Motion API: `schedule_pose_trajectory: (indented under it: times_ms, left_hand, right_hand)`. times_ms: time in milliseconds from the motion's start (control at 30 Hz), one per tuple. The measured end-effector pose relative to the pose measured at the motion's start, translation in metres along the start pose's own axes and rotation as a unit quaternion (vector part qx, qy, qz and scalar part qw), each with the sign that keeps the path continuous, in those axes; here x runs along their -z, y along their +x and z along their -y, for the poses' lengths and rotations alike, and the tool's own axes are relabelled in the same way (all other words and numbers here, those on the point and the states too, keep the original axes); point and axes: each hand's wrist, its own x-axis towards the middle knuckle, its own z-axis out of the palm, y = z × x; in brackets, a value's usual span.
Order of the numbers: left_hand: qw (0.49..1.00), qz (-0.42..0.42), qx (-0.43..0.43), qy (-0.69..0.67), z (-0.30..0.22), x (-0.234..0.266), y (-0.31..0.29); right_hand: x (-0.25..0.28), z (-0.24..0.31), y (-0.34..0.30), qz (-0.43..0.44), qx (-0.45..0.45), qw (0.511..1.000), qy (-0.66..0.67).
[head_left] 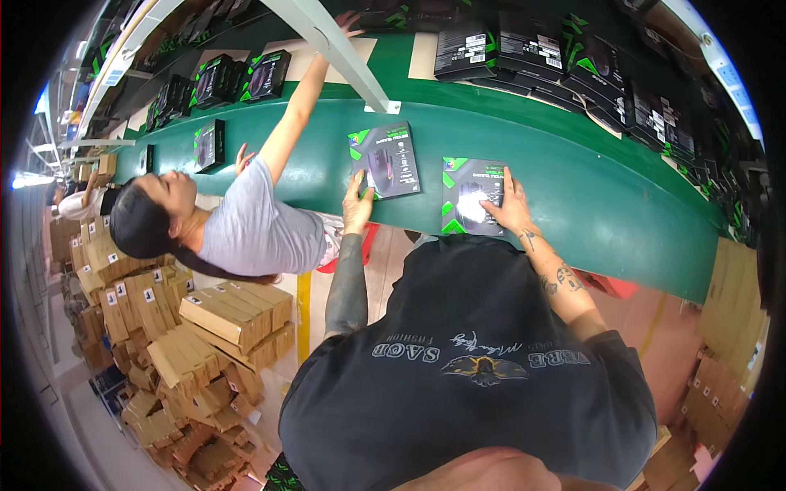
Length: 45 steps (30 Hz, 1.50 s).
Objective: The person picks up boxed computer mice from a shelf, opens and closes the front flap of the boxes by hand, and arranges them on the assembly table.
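Note:
Two black-and-green mouse boxes are in front of me on the green workbench [573, 188]. My left hand [357, 206] grips the lower left corner of the slightly tilted left mouse box [391, 159], fingers at its edge. Against the bench's near edge, the right mouse box [463, 184] lies face up, with glare on its front. My right hand [512, 206] holds it by the right side, thumb over the face and fingers along the edge. A gap separates the two boxes.
A co-worker [254, 213] at my left reaches across the bench. A white metal post [336, 57] stands at the far side. Stacked black boxes [532, 49] line the back. Brown cartons [237, 311] pile up on the floor behind the co-worker.

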Motion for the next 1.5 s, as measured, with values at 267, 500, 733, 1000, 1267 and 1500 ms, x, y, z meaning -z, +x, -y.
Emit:
schedule_pose_trajectory:
  times_ms: [267,500,733,1000,1267,1500]
  left_hand:
    - [0.865,0.231,-0.375,0.241,-0.092,-0.08,-0.047]
    - [0.949,0.114,-0.286,0.062,-0.092,-0.128,-0.03]
    - [0.983,0.18,-0.012,-0.039,-0.09,-0.111,-0.033]
    - [0.859,0.196,0.227,-0.415,-0.097,-0.078,-0.071]
    - [0.969,0.16,0.057,-0.18,-0.12,-0.032,-0.078]
    - [0.964,0.055,-0.183,0.185,-0.091,0.011,-0.039]
  right_hand:
    - [-0.006,-0.031,-0.001,-0.103,-0.112,0.986,0.065]
    - [0.022,-0.006,0.019,-0.006,-0.175,0.972,0.154]
    - [0.032,-0.01,0.014,0.094,-0.18,0.887,0.414]
    - [0.051,-0.008,-0.025,0.07,0.002,0.805,0.589]
    - [0.056,0.011,-0.018,0.124,0.082,0.798,0.583]
    - [0.012,0.062,0.054,0.314,-0.105,0.824,0.46]
